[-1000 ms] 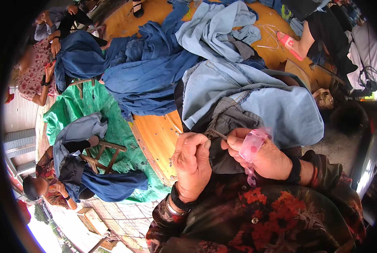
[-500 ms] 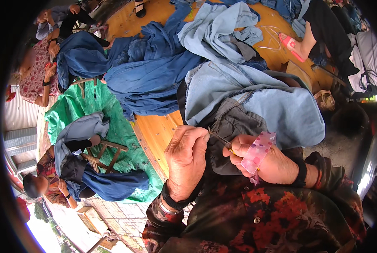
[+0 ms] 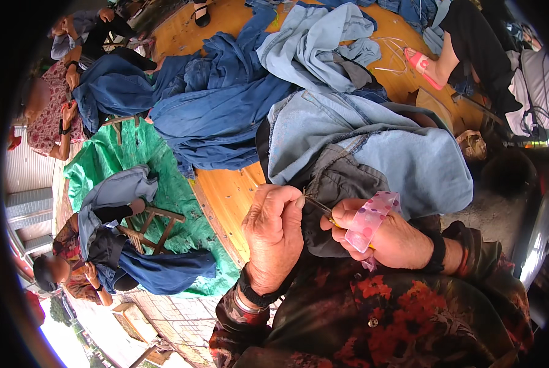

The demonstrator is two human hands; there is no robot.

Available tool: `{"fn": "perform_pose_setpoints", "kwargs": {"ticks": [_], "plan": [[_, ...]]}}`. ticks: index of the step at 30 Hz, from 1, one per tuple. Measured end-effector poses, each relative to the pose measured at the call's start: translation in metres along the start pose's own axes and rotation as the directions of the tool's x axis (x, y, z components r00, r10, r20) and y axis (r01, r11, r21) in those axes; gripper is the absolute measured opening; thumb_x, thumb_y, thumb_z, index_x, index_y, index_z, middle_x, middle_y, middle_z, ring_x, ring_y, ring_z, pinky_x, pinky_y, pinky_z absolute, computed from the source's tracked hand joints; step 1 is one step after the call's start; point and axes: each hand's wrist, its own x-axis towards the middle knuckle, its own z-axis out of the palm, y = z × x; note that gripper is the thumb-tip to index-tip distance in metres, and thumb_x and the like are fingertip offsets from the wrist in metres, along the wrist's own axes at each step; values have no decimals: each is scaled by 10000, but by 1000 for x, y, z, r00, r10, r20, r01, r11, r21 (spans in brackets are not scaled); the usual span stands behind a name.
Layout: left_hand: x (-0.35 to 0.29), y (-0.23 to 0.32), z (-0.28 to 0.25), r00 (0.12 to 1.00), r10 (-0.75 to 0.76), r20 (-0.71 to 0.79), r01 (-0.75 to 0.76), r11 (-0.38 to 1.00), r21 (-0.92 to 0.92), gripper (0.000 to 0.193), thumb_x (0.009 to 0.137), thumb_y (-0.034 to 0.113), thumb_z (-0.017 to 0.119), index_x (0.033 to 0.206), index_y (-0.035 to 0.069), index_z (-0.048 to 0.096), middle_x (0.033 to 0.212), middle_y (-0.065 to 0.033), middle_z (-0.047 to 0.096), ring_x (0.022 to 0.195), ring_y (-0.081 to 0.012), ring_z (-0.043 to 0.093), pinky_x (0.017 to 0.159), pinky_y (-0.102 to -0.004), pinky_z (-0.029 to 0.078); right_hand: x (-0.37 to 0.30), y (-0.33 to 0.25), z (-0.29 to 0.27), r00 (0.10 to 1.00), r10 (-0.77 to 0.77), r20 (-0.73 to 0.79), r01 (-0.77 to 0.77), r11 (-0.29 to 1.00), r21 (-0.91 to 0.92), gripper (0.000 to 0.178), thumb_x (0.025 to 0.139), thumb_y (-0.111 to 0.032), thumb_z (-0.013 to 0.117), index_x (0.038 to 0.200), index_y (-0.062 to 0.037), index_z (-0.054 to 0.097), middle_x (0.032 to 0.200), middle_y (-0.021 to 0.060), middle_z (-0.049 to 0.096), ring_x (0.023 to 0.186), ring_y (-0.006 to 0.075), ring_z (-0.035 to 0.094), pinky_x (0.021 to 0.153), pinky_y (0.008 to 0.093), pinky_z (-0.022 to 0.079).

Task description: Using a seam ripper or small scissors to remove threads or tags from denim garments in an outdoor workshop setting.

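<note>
My left hand [image 3: 274, 236] is closed, pinching an edge of a dark grey denim garment [image 3: 342, 181] that lies in my lap. My right hand [image 3: 394, 239] grips small thread snips with a pink dotted handle [image 3: 369, 218]. Their thin metal tip [image 3: 317, 205] points left at the fabric by my left fingertips. Light blue jeans [image 3: 403, 153] lie just beyond the grey piece, spilling off a round wooden table [image 3: 225, 190].
Dark and light blue denim [image 3: 225, 104] is heaped across the table. A green tarp [image 3: 164, 178] lies on the floor to the left. People sit at the left [image 3: 47, 104] and lower left [image 3: 72, 270]. A leg with a pink sandal [image 3: 418, 61] rests at the upper right.
My hands have drawn slightly apart, so the snips' metal tip now shows between them. The garment has barely shifted.
</note>
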Motion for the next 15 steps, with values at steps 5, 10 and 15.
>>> {"fn": "perform_pose_setpoints", "kwargs": {"ticks": [5, 10, 15], "plan": [[-1, -2, 2, 1000, 22, -11, -22, 1000, 1, 175, 745, -68, 573, 864, 52, 527, 757, -91, 530, 642, -265, 552, 563, -321, 442, 2, 0, 4, 1000, 11, -19, -11, 1000, 2, 113, 880, -72, 405, 911, 1, 486, 733, -4, 436, 494, 34, 348, 417, 201, 297], [-2, -3, 2, 999, 39, 5, -39, 999, 5, 166, 748, -71, 560, 861, 44, 523, 751, -91, 523, 640, -268, 545, 566, -323, 439, 0, 5, 7, 993, -73, -87, 72, 997, -21, 266, 941, -258, 422, 915, -12, 519, 653, -9, 437, 505, 51, 371, 443, 202, 291], [-3, -4, 3, 999, 43, -4, -43, 999, 9, 159, 751, -69, 557, 858, 42, 521, 743, -91, 514, 633, -268, 536, 567, -325, 435, 5, 17, 2, 999, -44, -19, 48, 959, 281, 165, 906, -170, 448, 932, -17, 502, 832, 19, 526, 550, 30, 406, 449, 192, 340]]}}
